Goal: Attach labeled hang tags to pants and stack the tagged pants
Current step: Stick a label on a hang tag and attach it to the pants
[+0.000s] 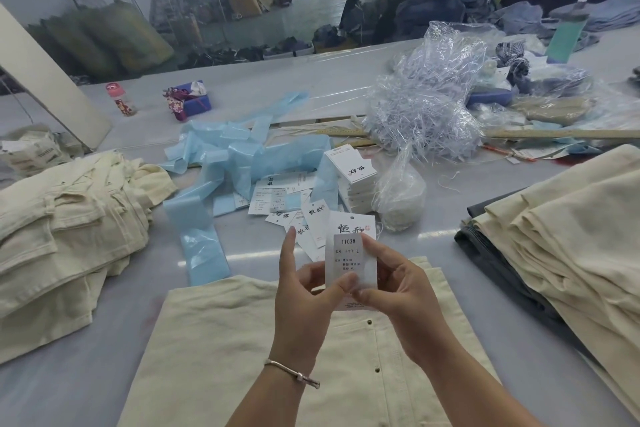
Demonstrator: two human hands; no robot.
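Both hands hold a white hang tag (355,227) above cream pants (214,340) lying flat in front of me. A small printed label (349,260) reading 1103# and L lies on the tag's face. My left hand (304,298) pinches the label's lower edge with the thumb, its forefinger straight up. My right hand (398,291) grips the tag's right side and bottom. Loose hang tags (287,204) and a stack of tags (353,177) lie on the table beyond my hands.
A heap of cream pants (69,229) lies at the left; a folded stack of cream and dark pants (561,253) at the right. Blue backing strips (239,156), clear plastic bags (433,107), a bag of white strings (401,198) and wooden rulers (561,133) cover the middle.
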